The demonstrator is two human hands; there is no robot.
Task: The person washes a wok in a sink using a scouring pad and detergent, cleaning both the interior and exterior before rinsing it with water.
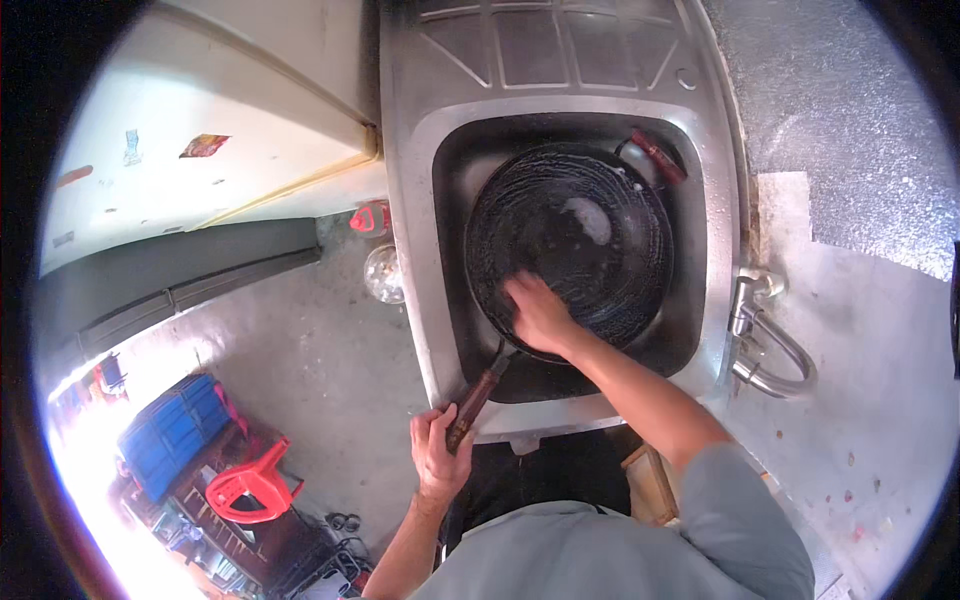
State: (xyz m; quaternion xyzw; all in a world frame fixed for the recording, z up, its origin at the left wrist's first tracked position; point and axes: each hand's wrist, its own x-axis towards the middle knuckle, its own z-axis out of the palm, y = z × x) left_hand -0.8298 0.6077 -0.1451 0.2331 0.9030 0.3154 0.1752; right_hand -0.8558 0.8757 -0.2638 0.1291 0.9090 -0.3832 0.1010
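A large black wok (pixel 560 220) sits in the steel sink, its inner surface wet and streaked, with a whitish foamy patch (pixel 590 220) near the middle. My left hand (pixel 440 455) is closed round the wok's dark wooden long handle (pixel 475 403), which reaches over the sink's near left edge. Inside the wok, my right hand (pixel 540 312) presses bunched fingers against the near left part of its surface. Whatever may be under those fingers is hidden. A short reddish-brown side handle (pixel 657 156) stands at the wok's far right rim.
A ribbed steel drainboard (pixel 560 50) lies beyond the sink rim (pixel 415 250). On the right is a curved metal faucet (pixel 775 350) by the wall. A white cabinet (pixel 240 120) stands at left, with a red plastic stool (pixel 252 488) and blue box (pixel 175 430) on the lower left.
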